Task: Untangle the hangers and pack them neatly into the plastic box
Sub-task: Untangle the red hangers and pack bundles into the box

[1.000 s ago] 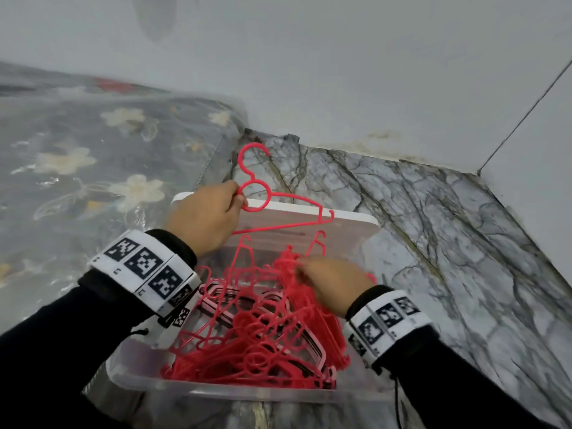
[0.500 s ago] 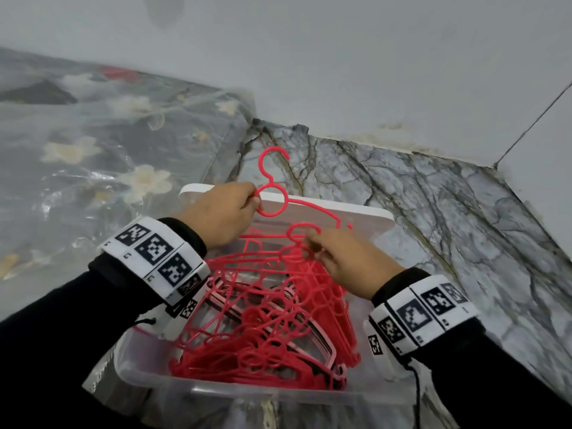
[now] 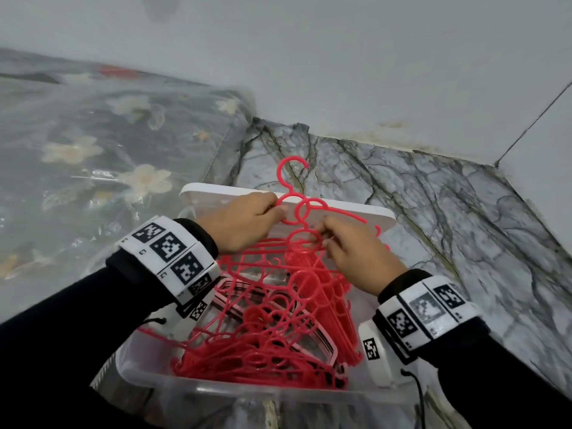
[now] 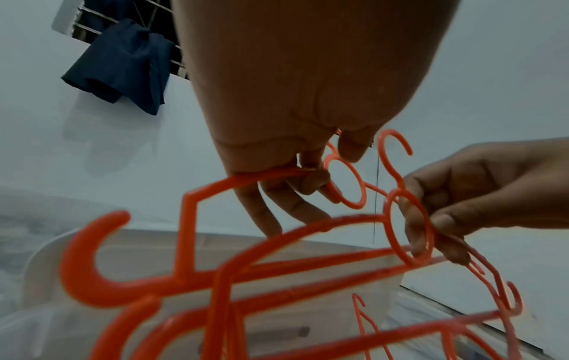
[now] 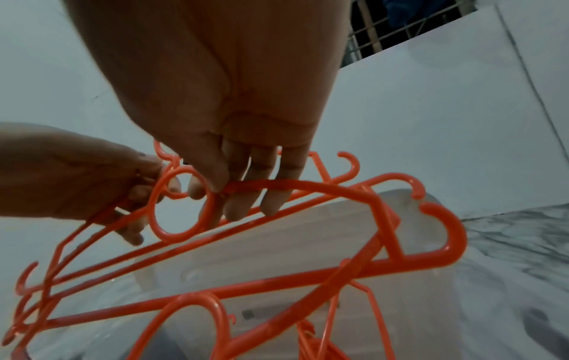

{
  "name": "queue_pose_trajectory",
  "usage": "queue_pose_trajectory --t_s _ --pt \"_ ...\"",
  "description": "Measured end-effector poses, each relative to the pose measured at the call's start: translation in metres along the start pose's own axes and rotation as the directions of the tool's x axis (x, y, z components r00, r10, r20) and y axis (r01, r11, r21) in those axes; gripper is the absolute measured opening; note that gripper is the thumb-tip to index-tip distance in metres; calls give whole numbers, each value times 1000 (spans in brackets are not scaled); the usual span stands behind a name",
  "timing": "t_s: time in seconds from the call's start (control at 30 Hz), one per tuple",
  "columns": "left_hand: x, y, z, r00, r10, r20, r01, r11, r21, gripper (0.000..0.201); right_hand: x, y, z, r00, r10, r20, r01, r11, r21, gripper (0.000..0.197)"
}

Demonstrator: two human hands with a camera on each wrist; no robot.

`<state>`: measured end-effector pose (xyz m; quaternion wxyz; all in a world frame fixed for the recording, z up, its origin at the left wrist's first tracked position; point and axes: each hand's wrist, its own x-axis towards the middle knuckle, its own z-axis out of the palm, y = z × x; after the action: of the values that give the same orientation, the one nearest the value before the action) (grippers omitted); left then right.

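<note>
Here, my left hand (image 3: 244, 221) pinches the ring at the neck of one red hanger (image 3: 294, 193), its hook raised above the box's white lid (image 3: 356, 212). My right hand (image 3: 356, 252), fingers curled, grips the ring of a second hanger (image 3: 305, 239) just below it. Both hangers are lifted over the clear plastic box (image 3: 145, 363), which sits on the marble floor (image 3: 448, 212) holding the tangled red hanger pile (image 3: 263, 345).
</note>
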<state>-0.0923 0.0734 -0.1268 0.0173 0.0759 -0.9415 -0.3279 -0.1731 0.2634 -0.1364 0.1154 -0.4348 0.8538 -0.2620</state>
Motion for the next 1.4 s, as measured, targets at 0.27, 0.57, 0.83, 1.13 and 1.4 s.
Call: queue_pose_trajectory --t_s 0.27,0.57,0.83,1.13,1.4 --pt "-2 1 8 985 153 75 -159 983 89 27 2 -4 -10 997 -30 -78 40 991 130 21" --pt "1 -9 2 991 133 -22 -122 951 284 26 6 6 -27 945 -12 -328 19 1000 19 18" --pt "1 -16 -3 966 114 -232 -21 928 372 29 -5 45 -35 928 330 -174 -344 937 -57 10" --pt "0 -5 3 983 72 -170 -5 931 365 25 -1 37 -26 923 307 -231 -322 946 -31 33" --pt "-1 -4 4 992 12 -128 20 970 242 23 2 38 -30 950 232 -207 -224 973 63 29"
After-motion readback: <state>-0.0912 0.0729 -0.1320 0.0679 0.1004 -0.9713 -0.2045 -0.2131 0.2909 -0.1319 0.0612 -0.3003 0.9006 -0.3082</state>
